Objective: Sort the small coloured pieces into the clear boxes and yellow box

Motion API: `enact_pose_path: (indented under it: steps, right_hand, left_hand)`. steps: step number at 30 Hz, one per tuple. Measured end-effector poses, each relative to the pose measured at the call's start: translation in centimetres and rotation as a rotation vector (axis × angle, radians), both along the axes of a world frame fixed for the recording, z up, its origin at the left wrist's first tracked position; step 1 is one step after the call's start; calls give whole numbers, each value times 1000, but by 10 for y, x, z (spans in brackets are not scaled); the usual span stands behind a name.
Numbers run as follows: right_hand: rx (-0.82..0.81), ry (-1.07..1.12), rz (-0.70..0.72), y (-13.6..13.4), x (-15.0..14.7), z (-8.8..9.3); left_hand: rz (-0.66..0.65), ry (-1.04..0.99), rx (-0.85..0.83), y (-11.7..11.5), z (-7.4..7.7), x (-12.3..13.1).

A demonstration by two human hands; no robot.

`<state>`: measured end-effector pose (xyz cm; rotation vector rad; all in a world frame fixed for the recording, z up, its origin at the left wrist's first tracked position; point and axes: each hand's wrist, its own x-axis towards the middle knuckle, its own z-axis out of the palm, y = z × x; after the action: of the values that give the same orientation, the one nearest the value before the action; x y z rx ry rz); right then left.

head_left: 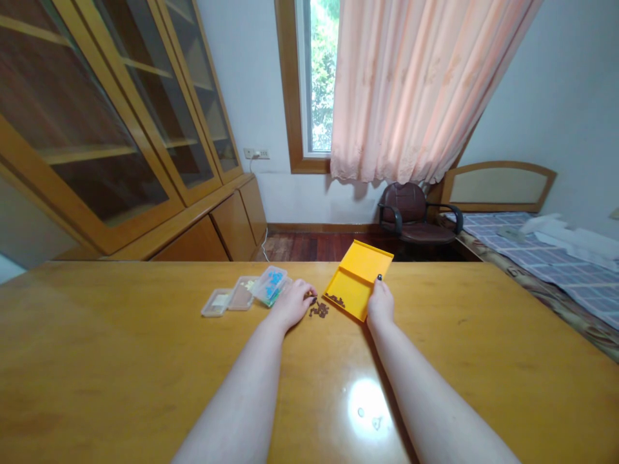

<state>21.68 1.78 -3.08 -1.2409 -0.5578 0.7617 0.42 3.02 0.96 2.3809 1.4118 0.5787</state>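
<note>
My right hand [380, 301] grips the right edge of a yellow two-part plastic case [367, 261], its thumb on top. The case lies open like a book and is tilted up from the table. Small brown pieces [336, 300] have gathered in its lower left corner. Left of it, my left hand [293, 302] rests on the table with its fingers curled and pinched together; what they hold, if anything, is too small to make out. Right by those fingertips lies a loose heap of small brown pieces [320, 310].
Beside my left hand stand a clear box with blue pieces [269, 285], a clear box with pale pieces [241, 294] and a smaller clear box [215, 303]. All are on the glossy wooden table [120, 361]. Beyond its far edge are an armchair [411, 212] and a bed [570, 251].
</note>
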Motion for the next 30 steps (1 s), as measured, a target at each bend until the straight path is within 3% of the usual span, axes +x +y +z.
enact_pose_path:
  steps: [9,19,26,30]
  right_hand:
    - [-18,-44,4,-1,2,2]
    - [-8,-22,21,0,1,-4]
    - [-17,-46,10,2,2,-7]
    - [-7,-33,-2,1,0,-4]
  left_hand:
    - [-49,32,-53,-6,3,6]
    - [30,108,-35,-1,-7,11]
    - [127,111,65,6,-13,6]
    - [77,54,76,4,-9,4]
